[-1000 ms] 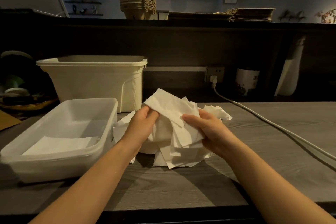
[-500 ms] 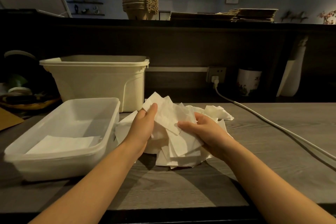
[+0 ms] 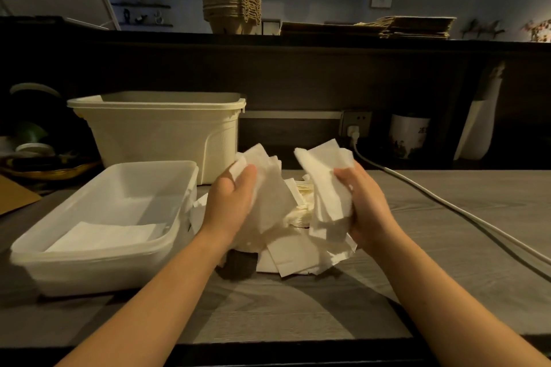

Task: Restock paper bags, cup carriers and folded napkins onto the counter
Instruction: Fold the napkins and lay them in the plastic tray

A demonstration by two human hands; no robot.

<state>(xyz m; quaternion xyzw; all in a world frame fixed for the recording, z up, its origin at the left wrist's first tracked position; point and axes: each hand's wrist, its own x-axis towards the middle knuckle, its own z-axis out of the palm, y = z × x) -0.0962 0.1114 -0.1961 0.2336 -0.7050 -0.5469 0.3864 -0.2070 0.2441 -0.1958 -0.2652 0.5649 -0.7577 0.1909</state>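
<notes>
A loose heap of white napkins lies on the grey wooden table in front of me. My left hand grips one bunch of napkins lifted off the heap. My right hand grips a second bunch, held apart from the first. A translucent shallow bin at the left holds a flat folded napkin. On the raised counter at the back stand stacked cup carriers and flat brown paper bags.
A tall cream tub stands behind the shallow bin. A white cable runs from a wall socket across the table to the right edge. A printed cup and a white holder sit under the counter.
Both hands have lifted and drawn apart, splitting the napkins they held together into two separate bunches. The camera has moved closer to the heap.
</notes>
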